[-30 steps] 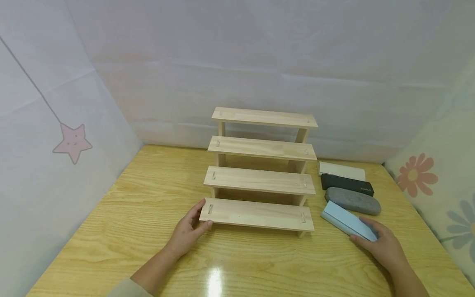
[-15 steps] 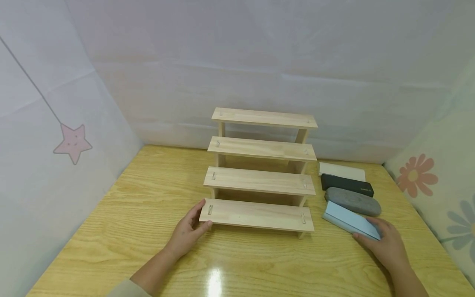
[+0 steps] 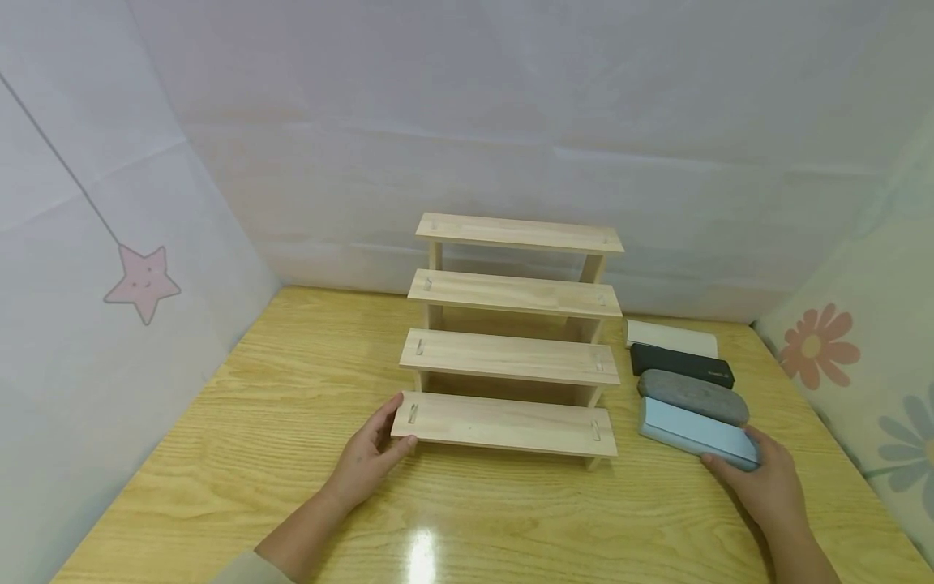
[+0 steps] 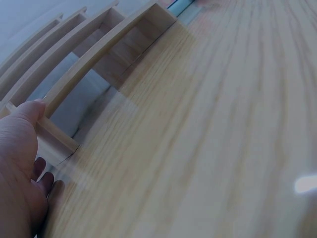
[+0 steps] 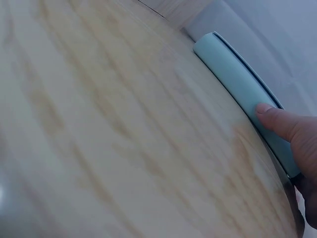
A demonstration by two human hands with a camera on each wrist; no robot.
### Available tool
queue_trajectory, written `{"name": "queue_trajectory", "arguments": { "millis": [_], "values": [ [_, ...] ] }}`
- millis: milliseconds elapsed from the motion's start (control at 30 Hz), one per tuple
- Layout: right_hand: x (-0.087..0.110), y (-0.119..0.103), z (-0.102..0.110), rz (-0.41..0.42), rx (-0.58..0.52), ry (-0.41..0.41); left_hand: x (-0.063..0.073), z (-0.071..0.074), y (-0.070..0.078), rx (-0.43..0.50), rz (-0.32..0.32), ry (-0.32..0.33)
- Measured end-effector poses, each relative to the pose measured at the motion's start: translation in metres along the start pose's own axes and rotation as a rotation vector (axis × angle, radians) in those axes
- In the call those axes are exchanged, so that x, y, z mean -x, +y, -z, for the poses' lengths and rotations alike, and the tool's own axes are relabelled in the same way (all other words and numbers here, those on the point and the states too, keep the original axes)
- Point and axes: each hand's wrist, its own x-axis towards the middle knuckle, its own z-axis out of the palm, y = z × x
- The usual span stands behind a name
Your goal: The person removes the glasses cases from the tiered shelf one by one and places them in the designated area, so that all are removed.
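My left hand (image 3: 370,454) holds the left end of the lowest step of a pale wooden four-tier display stand (image 3: 503,422). Its thumb (image 4: 33,110) lies on the plank's front edge, and other fingers curl lower beside the stand's leg. On the right, my right hand (image 3: 766,478) grips the near right end of a light-blue glasses case (image 3: 696,430), thumb on the long front side. The case lies on the table, right along the front of a grey glasses case (image 3: 693,395). Fingers behind the blue case are mostly hidden.
Behind the grey case lie a black case (image 3: 679,365) and a cream case (image 3: 671,336), in a row right of the stand. The wood-grain table (image 3: 292,389) is bounded by pale cloth walls (image 3: 511,105) at the back and sides.
My right hand has slid the blue case slightly right and turned it until it lies nearly parallel with the grey case. My left hand has stayed on the stand.
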Motion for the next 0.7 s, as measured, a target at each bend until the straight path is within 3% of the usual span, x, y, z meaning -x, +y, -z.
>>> {"name": "queue_trajectory", "arguments": {
  "millis": [133, 233, 700],
  "values": [
    [-0.0026, 0.0002, 0.0017, -0.090, -0.025, -0.039, -0.0004, -0.0007, -0.0007, -0.004, -0.005, -0.001],
    [-0.0031, 0.0010, 0.0021, -0.113, -0.037, -0.047, -0.0006, -0.0008, -0.0015, -0.001, -0.009, -0.006],
    [-0.0080, 0.0011, 0.0003, -0.120, -0.048, -0.061, 0.0009, 0.0015, 0.0008, -0.007, 0.010, -0.013]
  ]
}}
